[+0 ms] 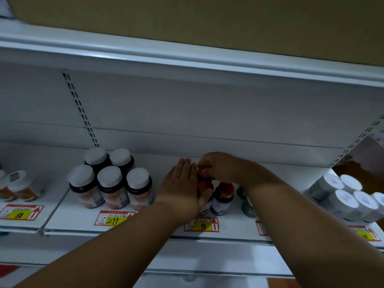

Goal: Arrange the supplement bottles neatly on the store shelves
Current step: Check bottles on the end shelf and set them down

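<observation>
While the small blue-labelled bottles with copper caps [222,197] stand in a tight cluster near the front of the white shelf [166,224], above the "98" price tag [201,225], the left hand [182,183] lies flat against the cluster's left side, fingers straight and thumb touching a front bottle. The right hand [220,168] curls down over a rear bottle's cap, gripping it. Five white-capped dark bottles [110,179] stand to the left; white tubs [342,196] lie at far right.
</observation>
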The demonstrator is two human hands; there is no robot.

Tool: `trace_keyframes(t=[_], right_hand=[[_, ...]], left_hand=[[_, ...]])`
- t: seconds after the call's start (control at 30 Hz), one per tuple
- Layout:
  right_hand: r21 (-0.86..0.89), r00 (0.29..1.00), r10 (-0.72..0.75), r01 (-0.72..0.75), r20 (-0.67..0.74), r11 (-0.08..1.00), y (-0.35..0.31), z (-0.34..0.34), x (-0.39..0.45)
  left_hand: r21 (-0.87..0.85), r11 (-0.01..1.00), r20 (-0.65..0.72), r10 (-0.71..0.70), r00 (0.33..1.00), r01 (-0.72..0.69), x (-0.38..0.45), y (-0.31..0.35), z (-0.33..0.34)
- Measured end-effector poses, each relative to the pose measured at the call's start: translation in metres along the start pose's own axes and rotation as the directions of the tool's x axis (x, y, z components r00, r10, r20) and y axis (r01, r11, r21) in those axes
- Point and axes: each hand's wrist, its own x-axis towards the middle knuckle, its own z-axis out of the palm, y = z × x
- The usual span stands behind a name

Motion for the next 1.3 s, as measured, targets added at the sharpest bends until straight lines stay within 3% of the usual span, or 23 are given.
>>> trace_keyframes(t=[0.13, 0.23, 0.4, 0.63, 0.87, 1.1, 1.3], right_hand=[[-0.016, 1.000, -0.004, 0.004, -0.002, 1.000, 0.005, 0.001, 0.004], [-0.032, 0.984, -0.073, 0.068, -0.164, 0.997, 0.001, -0.003, 0.001], [0.104, 0.897, -0.241, 0.298, -0.371, 0.949, -0.031, -0.004, -0.024], [0.102, 0.854, -0.403, 0.457, -0.330, 0.884, -0.133, 0.029, -0.042], [-0.058, 0.702, -0.646, 0.663, -0.301, 0.747, -0.281, 0.108, -0.034], [-0.007, 0.657, -0.693, 0.725, -0.297, 0.689, -0.449, 0.211, -0.013], [0.007, 0.656, -0.692, 0.727, -0.302, 0.686, -0.520, 0.237, 0.028]], left_hand=[[-0.021, 1.000, -0.002, 0.015, 1.000, -0.015, -0.002, -0.001, -0.006], [-0.103, 0.994, -0.059, 0.030, 0.998, -0.036, -0.005, -0.006, -0.018], [-0.203, 0.979, -0.457, -0.117, 0.882, 0.025, -0.045, -0.010, -0.023], [-0.272, 0.934, -0.495, -0.342, 0.799, 0.232, -0.132, -0.053, -0.034], [-0.332, 0.837, -0.480, -0.547, 0.686, 0.435, -0.242, -0.171, -0.035], [-0.305, 0.756, -0.490, -0.646, 0.585, 0.579, -0.363, -0.300, -0.061], [-0.341, 0.722, -0.470, -0.686, 0.556, 0.603, -0.382, -0.380, -0.067]])
